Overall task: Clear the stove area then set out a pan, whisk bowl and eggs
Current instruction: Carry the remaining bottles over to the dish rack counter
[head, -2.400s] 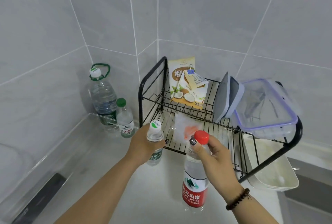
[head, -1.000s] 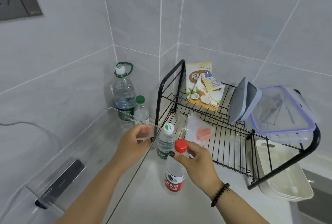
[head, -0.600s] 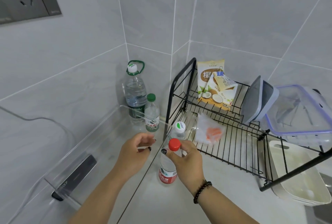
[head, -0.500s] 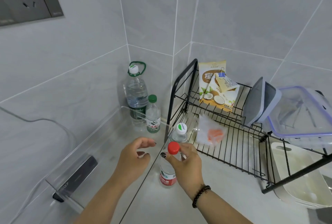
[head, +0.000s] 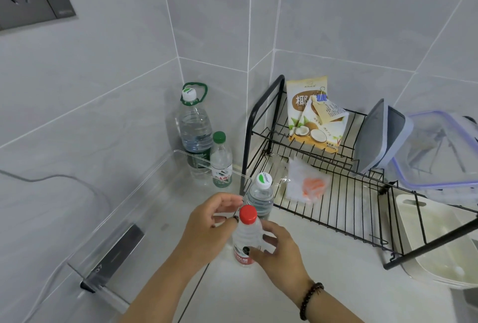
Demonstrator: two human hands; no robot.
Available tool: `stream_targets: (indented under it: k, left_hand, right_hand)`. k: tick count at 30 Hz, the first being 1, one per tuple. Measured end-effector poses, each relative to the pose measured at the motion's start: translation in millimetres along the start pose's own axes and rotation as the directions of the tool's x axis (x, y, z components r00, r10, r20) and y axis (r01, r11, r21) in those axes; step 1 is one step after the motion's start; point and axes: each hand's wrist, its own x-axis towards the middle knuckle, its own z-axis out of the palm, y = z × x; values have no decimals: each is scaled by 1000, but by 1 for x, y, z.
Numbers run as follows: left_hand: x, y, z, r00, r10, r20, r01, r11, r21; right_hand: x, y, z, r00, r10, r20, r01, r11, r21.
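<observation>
A clear bottle with a red cap and red label (head: 245, 237) stands on the white counter. My right hand (head: 278, 250) wraps its body, thumb on the label and fingers around the right side. My left hand (head: 209, 224) hovers just left of the red cap, fingers apart and holding nothing. A small bottle with a white cap (head: 261, 194) stands right behind, against the front left corner of the black wire rack (head: 336, 219). No pan, bowl or eggs are in view.
A large water bottle with a green handle (head: 194, 128) and a green-capped bottle (head: 221, 162) stand in the wall corner. The rack holds a coconut powder bag (head: 310, 115), a plastic bag (head: 307, 183) and lidded containers (head: 437, 149). A clear guard panel (head: 155, 188) stands left; a white tray (head: 445, 242) right.
My left hand has let go of the white-capped bottle, which now stands by the rack. My right hand has slid from the red cap down to the bottle's body.
</observation>
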Motion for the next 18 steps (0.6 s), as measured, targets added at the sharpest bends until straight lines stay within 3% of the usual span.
stream_targets:
  k: [5,10,18]
  left_hand:
    - [3,-3,7,999,15,33,-19,993,112]
    - [9,-2,5,997,49,67,-60,983,171]
    - [7,-4,1,995,55,84,-60,997,56]
  right_hand:
    - [2,-6,11,995,-68,-68,73,995,70]
    - [-4,-6,12,996,-47,-78,55,993,109]
    - [-23,-8,13,987,8,-158,3,997,72]
